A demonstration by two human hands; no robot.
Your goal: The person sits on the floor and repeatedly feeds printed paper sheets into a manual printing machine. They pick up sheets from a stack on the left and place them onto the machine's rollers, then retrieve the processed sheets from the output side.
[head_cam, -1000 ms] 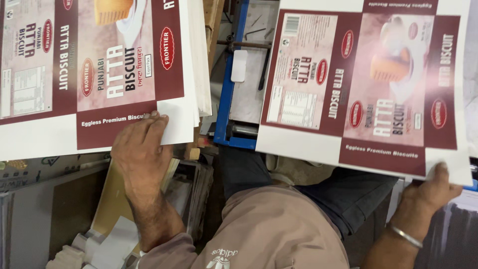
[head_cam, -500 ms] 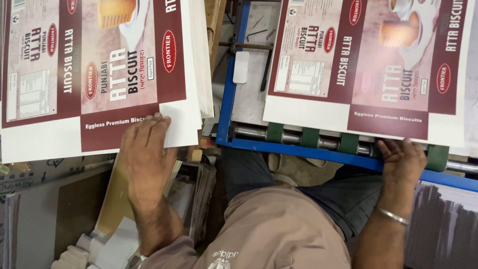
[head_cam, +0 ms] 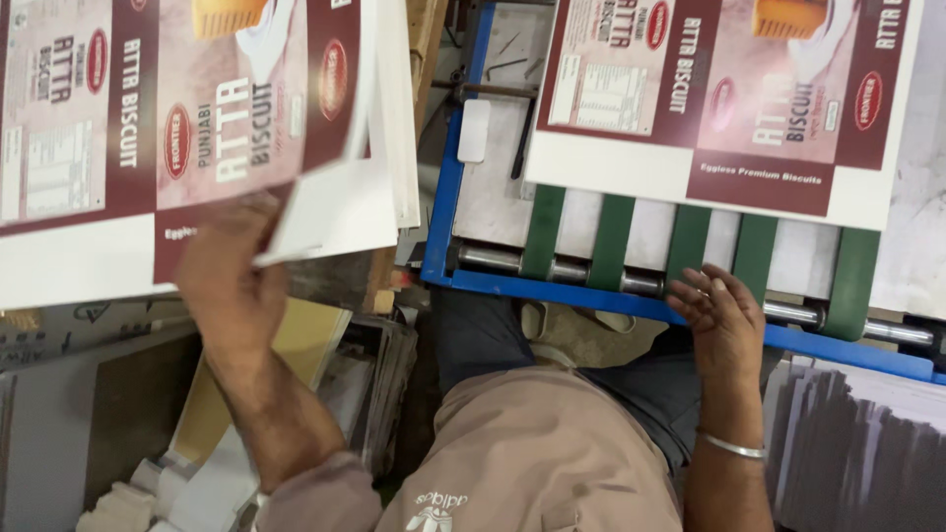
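My left hand (head_cam: 229,276) grips the lower corner of the top printed carton sheet (head_cam: 197,128) on a stack at the left and bends that corner upward. The sheets are white card printed in maroon and pink. My right hand (head_cam: 724,320) rests open with fingers spread on the blue feeder frame (head_cam: 591,300), over the green belts (head_cam: 611,241). A second printed sheet (head_cam: 719,99) lies on the belts beyond my right hand, not touching it.
Metal rollers (head_cam: 493,258) run along the feeder's front edge. Stacks of board and paper scraps (head_cam: 296,394) sit low at the left. Grey stacked sheets (head_cam: 857,443) lie at the lower right. My lap fills the bottom centre.
The right sheet has travelled away from me along the belts and my right hand has let it go. My left hand has begun lifting the corner of the top left sheet.
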